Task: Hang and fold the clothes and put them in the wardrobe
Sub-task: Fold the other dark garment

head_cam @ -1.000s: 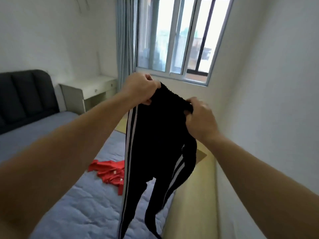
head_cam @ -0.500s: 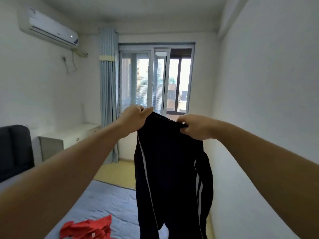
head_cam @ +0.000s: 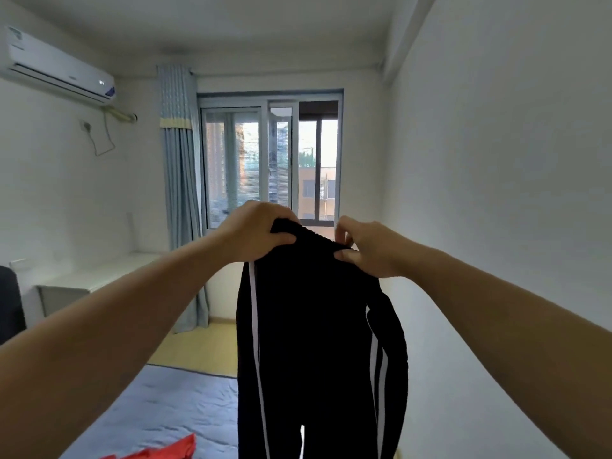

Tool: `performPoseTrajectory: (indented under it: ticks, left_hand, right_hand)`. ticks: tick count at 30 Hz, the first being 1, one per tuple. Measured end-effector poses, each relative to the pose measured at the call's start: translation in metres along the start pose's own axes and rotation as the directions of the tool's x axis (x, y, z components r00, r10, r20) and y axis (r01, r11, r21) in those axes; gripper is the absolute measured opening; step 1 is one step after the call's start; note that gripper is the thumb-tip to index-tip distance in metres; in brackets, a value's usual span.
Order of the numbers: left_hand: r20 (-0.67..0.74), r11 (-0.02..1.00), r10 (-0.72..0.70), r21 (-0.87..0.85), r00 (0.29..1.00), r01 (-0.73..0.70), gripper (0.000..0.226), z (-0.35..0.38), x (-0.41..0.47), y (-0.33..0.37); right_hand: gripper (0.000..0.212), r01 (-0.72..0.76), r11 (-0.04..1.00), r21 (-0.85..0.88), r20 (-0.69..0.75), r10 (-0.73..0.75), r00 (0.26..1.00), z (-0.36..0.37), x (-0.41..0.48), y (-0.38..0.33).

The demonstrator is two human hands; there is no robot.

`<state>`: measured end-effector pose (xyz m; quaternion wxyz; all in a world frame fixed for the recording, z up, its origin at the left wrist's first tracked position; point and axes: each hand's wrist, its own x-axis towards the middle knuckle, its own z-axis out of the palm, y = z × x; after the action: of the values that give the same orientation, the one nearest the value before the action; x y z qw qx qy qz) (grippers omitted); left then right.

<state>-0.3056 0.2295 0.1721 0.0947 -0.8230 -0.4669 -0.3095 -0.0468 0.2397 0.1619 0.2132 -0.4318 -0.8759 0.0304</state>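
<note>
**Black track pants held up by the waistband in a bedroom**

No writing can be read. The white wall-mounted air conditioner, high on the left wall, carries a sticker at its upper left corner and a small blue badge near its right end, but both are too small to make out. The pants show no visible label or logo, only white stripes down each outer side.

Both arms reach forward at chest height. The left hand grips the gathered elastic waistband of the black track pants, fingers curled over the top edge and thumb pressed on the near side. The right hand pinches the other end of the waistband between its thumb and curled fingers. The pants hang straight down in the air from the two hands, legs together, and their lower ends run out of the bottom of the view.

Below lies a bed with a blue-grey cover, and a red garment lies crumpled on it at the lower edge. A dark padded headboard shows at the far left, beside a white desk against the left wall. Pale yellow wooden floor lies beyond the bed. On the far wall a sliding window looks out on buildings, with a light blue curtain drawn to its left. A wall socket with a dangling cord sits under the air conditioner. The walls and ceiling are plain white.
</note>
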Motion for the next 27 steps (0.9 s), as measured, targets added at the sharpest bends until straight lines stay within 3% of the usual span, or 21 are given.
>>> performPoseTrajectory:
  ticks: [5, 10, 14, 17, 21, 24, 27]
  left_hand:
    - [0.122, 0.997, -0.072, 0.03, 0.99, 0.068, 0.018, 0.007, 0.006, 0.007]
    - [0.108, 0.994, 0.006, -0.105, 0.994, 0.005, 0.032, 0.011, 0.005, 0.011]
    - [0.085, 0.995, 0.087, -0.063, 0.993, -0.082, 0.02, 0.021, 0.0, 0.026]
    - [0.1, 0.985, -0.075, -0.148, 0.992, 0.09, 0.031, 0.035, -0.006, 0.049]
    - [0.168, 0.842, -0.284, -0.428, 0.944, 0.329, 0.024, 0.039, -0.008, 0.075]
    - [0.209, 0.84, -0.183, -0.475, 0.961, 0.264, 0.059, 0.036, -0.013, 0.086]
    - [0.214, 0.914, -0.098, -0.367, 0.972, 0.173, 0.032, 0.043, -0.013, 0.093]
  right_hand:
    - [0.018, -0.036, 0.999, 0.037, 0.016, 0.035, 0.999, -0.003, -0.004, 0.008]
    - [0.017, -0.046, 0.999, -0.007, 0.014, 0.046, 0.999, -0.008, 0.002, 0.006]
    - [0.023, -0.161, 0.977, 0.142, -0.215, 0.19, 0.958, -0.013, 0.009, -0.002]
    - [0.015, -0.26, 0.948, 0.184, -0.34, 0.31, 0.888, -0.011, 0.019, -0.01]
    - [0.006, -0.335, 0.936, 0.104, -0.425, 0.346, 0.836, -0.01, 0.026, -0.016]
    - [0.002, -0.352, 0.931, 0.098, -0.448, 0.357, 0.82, -0.012, 0.029, -0.017]
    - [0.011, -0.363, 0.924, 0.118, -0.446, 0.376, 0.812, -0.014, 0.028, -0.017]
